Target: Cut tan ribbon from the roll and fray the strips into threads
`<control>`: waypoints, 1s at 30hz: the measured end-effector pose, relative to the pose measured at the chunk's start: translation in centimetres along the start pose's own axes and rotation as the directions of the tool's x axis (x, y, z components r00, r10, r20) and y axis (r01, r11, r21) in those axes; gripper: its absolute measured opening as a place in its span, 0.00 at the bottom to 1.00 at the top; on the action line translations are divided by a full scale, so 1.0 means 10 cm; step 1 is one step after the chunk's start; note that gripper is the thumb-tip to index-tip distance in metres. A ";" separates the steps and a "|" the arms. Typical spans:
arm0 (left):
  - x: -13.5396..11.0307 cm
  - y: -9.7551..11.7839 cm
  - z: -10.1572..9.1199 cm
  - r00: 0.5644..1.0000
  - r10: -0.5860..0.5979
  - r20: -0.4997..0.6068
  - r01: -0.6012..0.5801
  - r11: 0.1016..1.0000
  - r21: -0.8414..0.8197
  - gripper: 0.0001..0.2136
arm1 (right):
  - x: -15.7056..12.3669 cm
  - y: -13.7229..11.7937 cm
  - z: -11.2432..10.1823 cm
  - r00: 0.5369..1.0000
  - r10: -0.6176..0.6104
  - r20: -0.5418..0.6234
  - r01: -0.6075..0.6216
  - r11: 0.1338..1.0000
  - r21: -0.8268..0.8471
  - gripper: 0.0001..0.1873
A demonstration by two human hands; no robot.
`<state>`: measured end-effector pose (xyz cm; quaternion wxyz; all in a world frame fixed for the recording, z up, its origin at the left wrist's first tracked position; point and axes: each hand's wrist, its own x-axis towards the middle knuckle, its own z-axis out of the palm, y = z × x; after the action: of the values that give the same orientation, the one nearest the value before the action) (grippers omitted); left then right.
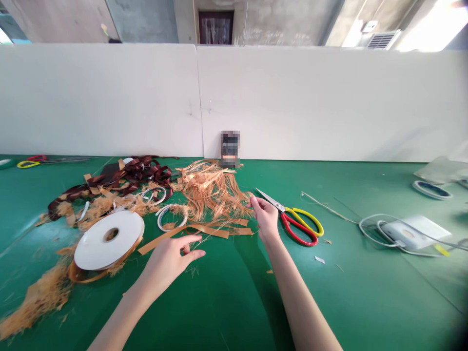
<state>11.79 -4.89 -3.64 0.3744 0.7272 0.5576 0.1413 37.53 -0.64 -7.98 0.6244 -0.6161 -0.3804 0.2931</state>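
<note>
My left hand (pixel 171 258) hovers low over the green table (pixel 234 302), thumb and forefinger pinched on thin orange ribbon strands (pixel 208 235). My right hand (pixel 263 217) rests at the right edge of a heap of frayed orange ribbon (pixel 212 192), its fingers closed on strands there. Flat orange ribbon strips (pixel 204 229) lie between the two hands. Scissors (pixel 298 222) with one yellow and one red handle lie just right of my right hand, blades pointing up-left.
A white ribbon spool (pixel 108 239) lies flat at the left, with white rings (pixel 171 217), dark brown ribbon (pixel 127 178) and orange fluff (pixel 32 302) around it. A second pair of scissors (pixel 34 161) lies far left. A white device with cables (pixel 409 231) sits at the right. A white partition (pixel 234 102) backs the table.
</note>
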 end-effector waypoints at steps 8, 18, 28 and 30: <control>0.45 0.36 0.33 0.992 0.124 -0.010 -0.122 0.960 -0.254 0.34 | -0.24 -0.21 0.20 0.962 0.014 0.271 -0.048 0.991 0.121 0.18; 0.55 0.36 0.47 0.927 0.296 -0.230 -0.373 0.788 -0.489 0.16 | -0.20 -0.20 0.15 0.949 0.011 0.316 -0.050 0.992 0.116 0.16; 0.37 0.46 0.55 0.895 0.347 -0.282 -0.430 0.495 -0.755 0.18 | -0.17 -0.15 0.14 0.960 0.035 0.277 -0.071 0.990 0.120 0.20; 0.37 0.44 0.58 0.913 0.305 -0.272 -0.401 0.540 -0.740 0.18 | -0.14 -0.13 0.11 0.975 0.045 0.219 -0.075 0.989 0.129 0.21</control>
<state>19.72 -4.18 -5.24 0.5853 0.5785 0.3010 0.4819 35.72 -1.29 -6.86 0.6109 -0.5477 -0.4061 0.4023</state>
